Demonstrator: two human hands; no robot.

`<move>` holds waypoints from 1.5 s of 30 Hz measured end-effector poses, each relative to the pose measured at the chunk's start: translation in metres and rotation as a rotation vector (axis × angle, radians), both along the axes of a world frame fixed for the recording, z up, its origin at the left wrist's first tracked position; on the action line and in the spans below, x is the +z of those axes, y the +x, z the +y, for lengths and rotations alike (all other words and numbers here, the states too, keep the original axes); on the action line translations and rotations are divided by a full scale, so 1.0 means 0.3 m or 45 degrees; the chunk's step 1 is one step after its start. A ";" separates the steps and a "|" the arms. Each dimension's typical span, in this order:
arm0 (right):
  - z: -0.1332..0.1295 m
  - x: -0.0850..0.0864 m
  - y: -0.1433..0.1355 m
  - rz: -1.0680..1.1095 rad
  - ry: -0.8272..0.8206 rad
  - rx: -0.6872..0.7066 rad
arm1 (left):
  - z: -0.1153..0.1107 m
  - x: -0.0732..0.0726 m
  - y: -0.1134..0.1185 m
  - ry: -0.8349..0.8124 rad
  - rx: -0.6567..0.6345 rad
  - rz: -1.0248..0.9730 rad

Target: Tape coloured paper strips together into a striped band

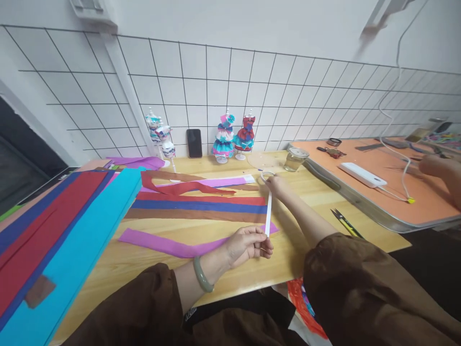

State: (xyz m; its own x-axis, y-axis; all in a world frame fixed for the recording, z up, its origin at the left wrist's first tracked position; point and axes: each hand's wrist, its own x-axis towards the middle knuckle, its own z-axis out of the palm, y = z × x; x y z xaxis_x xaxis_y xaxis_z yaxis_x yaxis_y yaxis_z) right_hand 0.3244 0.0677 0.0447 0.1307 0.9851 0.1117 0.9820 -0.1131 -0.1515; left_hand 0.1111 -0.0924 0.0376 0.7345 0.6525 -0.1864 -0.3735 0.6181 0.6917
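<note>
One end of the white tape (268, 214) is pinched in the left hand (249, 246), its roll (265, 174) gripped in the right hand (276, 185), the span at the right ends of the strips (201, 205); probably light, limp and tacky, it is best held by tip and roll.

Both sleeves (137, 302) are loose and brown, the bangle (202, 276) smooth grey-green.

White tape (268, 214) between both hands (247, 246)
</note>
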 end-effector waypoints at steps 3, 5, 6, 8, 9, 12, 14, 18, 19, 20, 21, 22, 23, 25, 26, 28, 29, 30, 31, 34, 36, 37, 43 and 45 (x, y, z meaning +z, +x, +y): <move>0.064 0.010 -0.069 0.006 0.018 0.057 | 0.004 -0.002 -0.002 -0.004 0.052 -0.027; 0.101 0.007 -0.112 0.022 0.015 0.091 | 0.016 -0.001 -0.008 -0.016 0.114 -0.057; 0.116 0.004 -0.129 0.034 0.010 0.104 | 0.023 -0.001 -0.011 -0.029 0.136 -0.073; 0.137 -0.006 -0.152 0.065 0.000 0.119 | 0.034 0.000 -0.017 -0.064 0.169 -0.101; 0.143 -0.010 -0.159 0.087 -0.003 0.124 | 0.037 0.000 -0.018 -0.077 0.179 -0.110; 0.132 -0.014 -0.158 0.179 0.016 0.124 | 0.039 -0.004 -0.017 -0.089 0.203 -0.107; 0.094 -0.009 -0.148 0.261 0.056 0.109 | 0.037 -0.009 -0.014 -0.094 0.217 -0.092; -0.070 0.007 -0.124 0.465 0.108 0.095 | 0.038 -0.019 -0.009 -0.112 0.233 -0.077; -0.128 0.011 -0.121 0.521 0.094 0.109 | 0.039 -0.021 -0.009 -0.120 0.234 -0.073; -0.189 0.015 -0.120 0.577 0.074 0.128 | 0.039 -0.022 -0.008 -0.127 0.236 -0.067; -0.252 0.018 -0.122 0.637 0.044 0.152 | 0.039 -0.023 -0.007 -0.129 0.237 -0.059; -0.315 0.022 -0.127 0.697 0.019 0.174 | 0.039 -0.024 -0.005 -0.125 0.231 -0.052; -0.376 0.026 -0.134 0.786 -0.011 0.197 | 0.039 -0.025 -0.004 -0.116 0.221 -0.046; -0.482 0.031 -0.155 1.112 -0.083 0.208 | 0.037 -0.028 -0.002 -0.092 0.188 -0.039; -0.525 0.033 -0.168 1.238 -0.122 0.200 | 0.036 -0.030 -0.001 -0.081 0.164 -0.036; -0.589 0.033 -0.195 1.421 -0.148 0.168 | 0.034 -0.033 0.001 -0.056 0.117 -0.033; -0.610 0.031 -0.207 1.467 -0.132 0.152 | 0.033 -0.034 0.001 -0.042 0.098 -0.039; -0.624 0.028 -0.219 1.491 -0.099 0.136 | 0.032 -0.034 0.001 -0.025 0.083 -0.047; -0.634 0.025 -0.229 1.495 -0.056 0.122 | 0.031 -0.035 0.000 -0.007 0.074 -0.056; -0.642 0.013 -0.250 1.439 0.092 0.072 | 0.028 -0.034 0.000 0.031 0.063 -0.058; -0.641 0.007 -0.257 1.350 0.162 0.033 | 0.025 -0.033 0.000 0.050 0.050 -0.047; -0.640 0.006 -0.259 1.290 0.186 0.018 | 0.024 -0.033 0.001 0.061 0.041 -0.045; -0.648 0.027 -0.264 0.808 0.300 -0.001 | 0.021 -0.043 0.001 0.087 -0.023 -0.019; -0.654 0.041 -0.262 0.678 0.306 -0.038 | 0.020 -0.043 0.002 0.087 -0.061 0.023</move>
